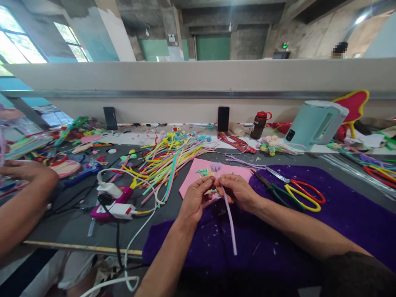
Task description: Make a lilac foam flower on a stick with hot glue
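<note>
Grey desk (pixel 77 222), cluttered: a lilac stem (pixel 229 214) with a flower head is pinched by the fingers of the left hand (pixel 195 200) and right hand (pixel 237 190) near the front edge, above purple cloth (pixel 340 231). Scissors (pixel 297 190) lie just right.

Workshop interior: bare concrete ceiling (pixel 216 12) with beams; pale pillar (pixel 114 33); bright windows (pixel 18 45) at left; green doors (pixel 213 47) at the far wall; lit ceiling lamp (pixel 360 18) at upper right. Long beige partition (pixel 198 76) behind a dark grey worktable (pixel 77 227).
</note>
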A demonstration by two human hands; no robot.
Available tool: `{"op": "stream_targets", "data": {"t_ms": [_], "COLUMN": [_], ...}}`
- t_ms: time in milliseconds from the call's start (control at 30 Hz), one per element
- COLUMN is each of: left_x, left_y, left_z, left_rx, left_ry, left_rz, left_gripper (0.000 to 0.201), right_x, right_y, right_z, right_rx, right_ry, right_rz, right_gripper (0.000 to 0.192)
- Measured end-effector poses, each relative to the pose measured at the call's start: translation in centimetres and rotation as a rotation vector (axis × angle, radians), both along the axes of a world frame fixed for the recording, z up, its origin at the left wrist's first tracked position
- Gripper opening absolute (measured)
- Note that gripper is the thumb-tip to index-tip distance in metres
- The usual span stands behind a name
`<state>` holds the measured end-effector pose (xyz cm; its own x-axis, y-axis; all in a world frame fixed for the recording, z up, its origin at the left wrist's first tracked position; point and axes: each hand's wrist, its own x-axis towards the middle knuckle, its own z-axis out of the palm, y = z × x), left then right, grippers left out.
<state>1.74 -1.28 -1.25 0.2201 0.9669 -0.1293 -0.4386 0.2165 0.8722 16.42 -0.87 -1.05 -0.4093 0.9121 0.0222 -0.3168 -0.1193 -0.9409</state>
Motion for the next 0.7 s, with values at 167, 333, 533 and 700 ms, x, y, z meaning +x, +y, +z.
{"op": "stream_targets", "data": {"t_ms": [167,333,533,700], "left_x": [-0.1,-0.15,-0.09,-0.17], "left_y": [-0.02,-0.1,-0.09,-0.07], "left_z": [-0.32,-0.09,0.06,-0.02], "left_rx": [0.003,0.027,0.003,-0.039], "left_ry": [0.077,0.02,0.03,0.018], "left_rz": [0.022,0.103,0.092,0.111], "left_gripper": [0.023,0.022,0.022,0.021], "right_x": [-0.11,-0.03,0.17,0.33], "right_y": [-0.18,-0.39,-0.55,-0.44], "right_z": [-0.06,-0.01,-0.14,-0.28], "right_rx": [-0.005,-0.01,-0.012,-0.008], "right_ry": [-0.007,0.007,-0.017,-0.035], "right_rz": [0.007,0.069,0.118,0.132], "right_gripper": [0.024,0.023,0.022,0.02]}}
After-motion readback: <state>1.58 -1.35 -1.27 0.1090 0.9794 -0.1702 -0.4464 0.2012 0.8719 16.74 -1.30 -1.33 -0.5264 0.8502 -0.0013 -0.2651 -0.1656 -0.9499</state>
